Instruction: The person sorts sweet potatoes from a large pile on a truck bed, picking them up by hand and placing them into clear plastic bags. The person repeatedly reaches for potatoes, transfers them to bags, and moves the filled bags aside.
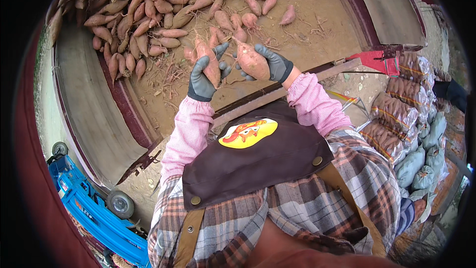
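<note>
Both my hands wear grey coated gloves over the near edge of a truck bed (316, 56). In my left hand (202, 78) is a slender reddish sweet potato (207, 59), held lengthwise between thumb and fingers. My right hand (275, 63) grips a plumper sweet potato (253, 61) with a thin root tip pointing away from me. The two tubers are close together but apart. Just beyond my hands lie a few loose sweet potatoes (224, 20) with stringy roots. A large heap of sweet potatoes (148, 11) fills the far left of the bed.
Lowered side panels (93, 100) flank the bed, and a metal rail (253, 106) runs along its near edge. At right stand clear bags of sweet potatoes (394, 109) and grey-green sacks (411, 163). A person's cap and sleeve (407, 212) show there. A blue three-wheeled vehicle (100, 212) is lower left.
</note>
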Motion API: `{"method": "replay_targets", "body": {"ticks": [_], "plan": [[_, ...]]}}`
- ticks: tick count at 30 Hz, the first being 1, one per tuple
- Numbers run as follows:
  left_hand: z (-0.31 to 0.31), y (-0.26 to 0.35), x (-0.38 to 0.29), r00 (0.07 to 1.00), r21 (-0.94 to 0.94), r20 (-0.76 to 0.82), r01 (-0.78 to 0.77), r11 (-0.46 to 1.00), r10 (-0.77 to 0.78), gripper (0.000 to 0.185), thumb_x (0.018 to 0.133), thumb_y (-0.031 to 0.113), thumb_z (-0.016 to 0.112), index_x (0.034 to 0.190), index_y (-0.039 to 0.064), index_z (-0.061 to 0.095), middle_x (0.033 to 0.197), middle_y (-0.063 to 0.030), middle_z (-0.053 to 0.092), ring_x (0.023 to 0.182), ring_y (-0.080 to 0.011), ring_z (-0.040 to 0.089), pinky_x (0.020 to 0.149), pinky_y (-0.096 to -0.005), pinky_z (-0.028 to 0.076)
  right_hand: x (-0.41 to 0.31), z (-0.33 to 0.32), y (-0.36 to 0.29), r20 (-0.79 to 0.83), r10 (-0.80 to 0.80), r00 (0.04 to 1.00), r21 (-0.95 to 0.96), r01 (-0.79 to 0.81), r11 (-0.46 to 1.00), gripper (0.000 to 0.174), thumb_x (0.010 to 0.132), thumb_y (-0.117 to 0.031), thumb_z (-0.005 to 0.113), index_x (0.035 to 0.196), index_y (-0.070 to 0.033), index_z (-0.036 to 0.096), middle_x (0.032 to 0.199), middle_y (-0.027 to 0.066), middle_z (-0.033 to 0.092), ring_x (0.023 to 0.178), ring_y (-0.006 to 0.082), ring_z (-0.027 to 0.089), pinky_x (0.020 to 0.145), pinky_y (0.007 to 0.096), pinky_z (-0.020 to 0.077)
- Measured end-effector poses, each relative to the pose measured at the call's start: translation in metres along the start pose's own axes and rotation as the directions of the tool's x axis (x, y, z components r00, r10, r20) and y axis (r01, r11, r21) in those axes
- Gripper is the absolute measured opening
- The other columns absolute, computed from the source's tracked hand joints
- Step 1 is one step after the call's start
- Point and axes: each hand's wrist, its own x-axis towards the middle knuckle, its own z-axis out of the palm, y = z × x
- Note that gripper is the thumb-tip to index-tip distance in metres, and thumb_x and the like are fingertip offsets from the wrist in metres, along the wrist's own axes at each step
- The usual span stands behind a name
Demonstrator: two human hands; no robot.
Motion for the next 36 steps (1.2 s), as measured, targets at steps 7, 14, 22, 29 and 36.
{"method": "replay_targets", "body": {"ticks": [7, 14, 22, 29, 36], "plan": [[0.035, -0.048, -0.011, 0.997, 0.858, -0.059, 0.076, 0.508, -0.049, 0.041, 0.083, 0.022, 0.069, 0.114, -0.002, 0.056, 0.091, -0.0093, 0.064, 0.073, -0.0194, 0.06, 0.066, -0.0309, 0.048, -0.058, -0.009, 0.101, -0.286, -0.208, 0.935, -0.158, 0.168, 0.973, 0.035, 0.096, -0.031, 0.05, 0.116, -0.003, 0.055, 0.099, 0.0098, 0.066, 0.085, 0.019, 0.065, 0.078, 0.0306, 0.0531], [0.039, -0.092, -0.048, 0.994, 0.924, -0.08, 0.048, 0.38, 0.07, 0.029, 0.085, 0.017, 0.069, 0.106, 0.001, 0.056, 0.083, -0.004, 0.062, 0.068, -0.0101, 0.059, 0.06, -0.0232, 0.049, -0.184, -0.034, 0.123, -0.421, -0.763, 0.491, -0.137, 0.797, 0.589, 0.033, 0.094, -0.034, 0.056, 0.11, -0.006, 0.058, 0.097, 0.0058, 0.065, 0.087, 0.0203, 0.064, 0.079, 0.0343, 0.0533], [-0.03, -0.061, -0.092, 0.946, 0.813, -0.322, 0.263, 0.519, 0.025, 0.024, 0.089, 0.015, 0.062, 0.108, 0.002, 0.055, 0.081, -0.003, 0.059, 0.067, -0.0114, 0.058, 0.057, -0.0243, 0.049, -0.374, -0.213, 0.142, -0.433, -0.735, -0.522, -0.901, 0.282, 0.33, 0.031, 0.096, -0.03, 0.044, 0.111, -0.006, 0.055, 0.108, 0.0143, 0.061, 0.101, 0.0286, 0.059, 0.091, 0.0385, 0.0454], [-0.027, -0.075, -0.1, 0.896, 0.75, -0.438, 0.407, 0.521, -0.07, 0.019, 0.089, 0.017, 0.064, 0.102, 0.006, 0.056, 0.075, -0.0012, 0.059, 0.062, -0.0104, 0.056, 0.054, -0.0229, 0.046, -0.374, -0.25, 0.149, -0.69, -0.536, -0.487, -0.686, 0.677, 0.266, 0.03, 0.094, -0.015, 0.051, 0.121, -0.002, 0.049, 0.118, 0.0198, 0.058, 0.105, 0.0321, 0.06, 0.086, 0.0408, 0.0518], [0.026, -0.117, -0.048, 0.915, 0.696, -0.247, 0.397, 0.599, -0.319, 0.032, 0.091, 0.021, 0.06, 0.116, 0.003, 0.05, 0.1, -0.0052, 0.06, 0.083, -0.0141, 0.06, 0.072, -0.0268, 0.052, -0.231, -0.11, 0.161, -0.501, -0.857, 0.124, -0.696, 0.531, 0.484, 0.033, 0.097, -0.022, 0.052, 0.125, -0.004, 0.05, 0.104, 0.0119, 0.063, 0.088, 0.0189, 0.063, 0.078, 0.0315, 0.0534]]}}
